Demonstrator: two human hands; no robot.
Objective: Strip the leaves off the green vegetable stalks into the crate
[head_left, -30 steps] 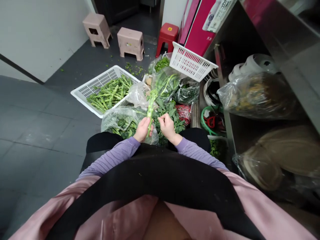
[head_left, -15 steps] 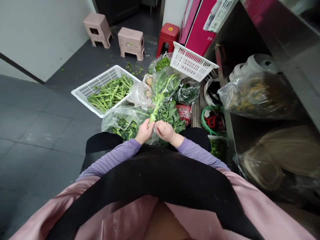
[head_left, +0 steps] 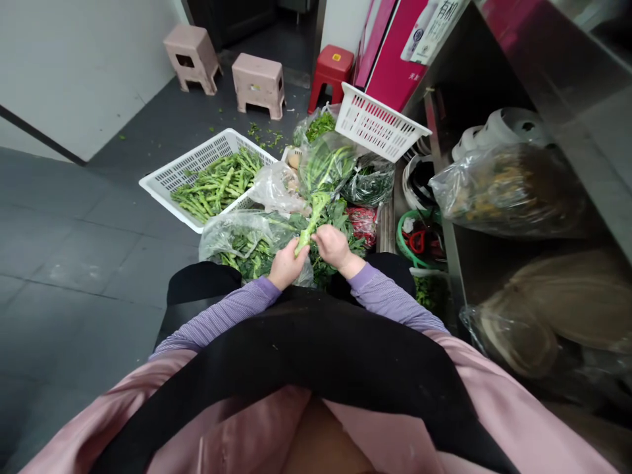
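Observation:
A pale green stalk [head_left: 311, 222] slants up from my left hand [head_left: 288, 262], whose fingers are wrapped round its lower end. Close beside it on the right is my right hand [head_left: 334, 246], its fingers curled closed; what they pinch, if anything, is too small to tell. Leafy greens [head_left: 247, 255] in a clear plastic bag lie below and left of the hands, with more leaves under them. Peeled-looking green stems [head_left: 217, 187] lie in a white slatted basket [head_left: 168, 193] at the upper left.
Beyond the hands are bagged vegetables [head_left: 369, 184] and a tilted white basket [head_left: 378, 125]. Two pink stools [head_left: 257, 76] and a red stool [head_left: 336, 62] stand farther back. A metal shelf with plastic bags [head_left: 503, 191] runs along the right, near a green basket [head_left: 402, 240].
My right hand has moved slightly up and right. My left hand has shifted a little down, and more of the stalk shows between the hands.

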